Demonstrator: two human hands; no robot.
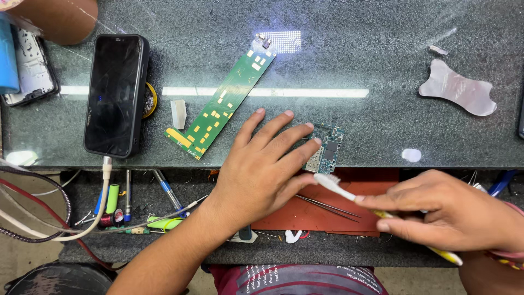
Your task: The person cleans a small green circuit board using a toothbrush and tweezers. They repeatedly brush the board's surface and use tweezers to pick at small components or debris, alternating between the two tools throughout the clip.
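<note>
The left hand (262, 169) lies flat, fingers spread, grip released, fingertips pinning the small circuit board (326, 148) to the worktop (382, 65). Just below the board, the right hand (453, 210) reaches in sideways, grip clenched around a toothbrush (341, 189), whose bristles touch the board's lower edge.

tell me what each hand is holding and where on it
The right hand holds a toothbrush by the middle of its handle, pinched in the fingers. The left hand grips nothing; it presses flat on a small circuit board.
</note>
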